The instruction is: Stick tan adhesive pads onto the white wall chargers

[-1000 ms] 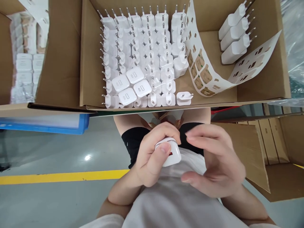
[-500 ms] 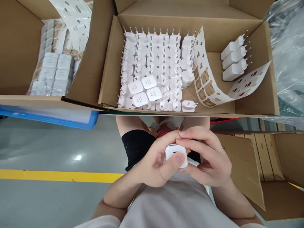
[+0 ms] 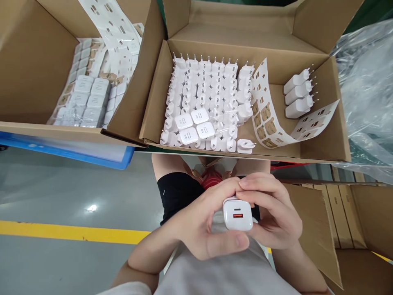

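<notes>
I see my left hand and right hand both gripping one white charger, port face up, above my lap, cardboard box of chargers just beyond

A yellow line crosses the glossy grey floor, with clear plastic sheeting at the right.

Grey floor, yellow stripe; open carton seemingly resting on it, right.
</notes>
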{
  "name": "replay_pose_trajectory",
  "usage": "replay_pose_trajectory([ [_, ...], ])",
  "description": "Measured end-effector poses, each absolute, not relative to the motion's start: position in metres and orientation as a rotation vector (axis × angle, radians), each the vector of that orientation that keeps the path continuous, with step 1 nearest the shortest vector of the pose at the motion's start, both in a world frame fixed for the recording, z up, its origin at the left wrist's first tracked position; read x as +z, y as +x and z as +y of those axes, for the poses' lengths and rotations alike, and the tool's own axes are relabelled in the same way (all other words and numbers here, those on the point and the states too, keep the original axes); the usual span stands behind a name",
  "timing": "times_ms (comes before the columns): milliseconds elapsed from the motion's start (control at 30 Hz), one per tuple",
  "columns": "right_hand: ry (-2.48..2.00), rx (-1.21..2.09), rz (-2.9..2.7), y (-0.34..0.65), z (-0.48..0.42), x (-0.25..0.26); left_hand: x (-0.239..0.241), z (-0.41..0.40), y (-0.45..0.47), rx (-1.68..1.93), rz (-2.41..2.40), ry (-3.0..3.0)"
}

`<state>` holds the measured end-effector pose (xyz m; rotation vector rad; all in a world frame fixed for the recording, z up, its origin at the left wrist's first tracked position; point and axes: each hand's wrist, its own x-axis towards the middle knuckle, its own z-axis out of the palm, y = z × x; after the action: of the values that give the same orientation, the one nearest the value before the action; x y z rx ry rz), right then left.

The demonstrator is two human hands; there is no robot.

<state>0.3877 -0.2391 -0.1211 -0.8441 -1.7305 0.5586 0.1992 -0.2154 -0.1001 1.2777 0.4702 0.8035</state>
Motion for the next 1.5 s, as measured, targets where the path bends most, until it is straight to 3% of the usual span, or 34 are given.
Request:
replay_pose_trajectory([
  [333, -0.82, 0.539, -1.738, 0.387, -0.237, -0.119, -0.097, -0.204, 0.196, 0.832, 0.369, 1.363],
  [567, -0.686, 0.354, -1.78, 0.389, -0.23, -0.123, -0.092, -0.206, 0.194, 0.718, 0.43, 1.228],
  [1233, -0.843, 0.572, -1.653, 0.391, -0.24, -0.12, -0.085, -0.222, 0.207, 0.567, 0.667, 0.693],
  [1500, -0.876, 0.556, -1.844, 0.398, -0.237, -0.119, -0.079, -0.214, 0.214, 0.568, 0.651, 0.378],
])
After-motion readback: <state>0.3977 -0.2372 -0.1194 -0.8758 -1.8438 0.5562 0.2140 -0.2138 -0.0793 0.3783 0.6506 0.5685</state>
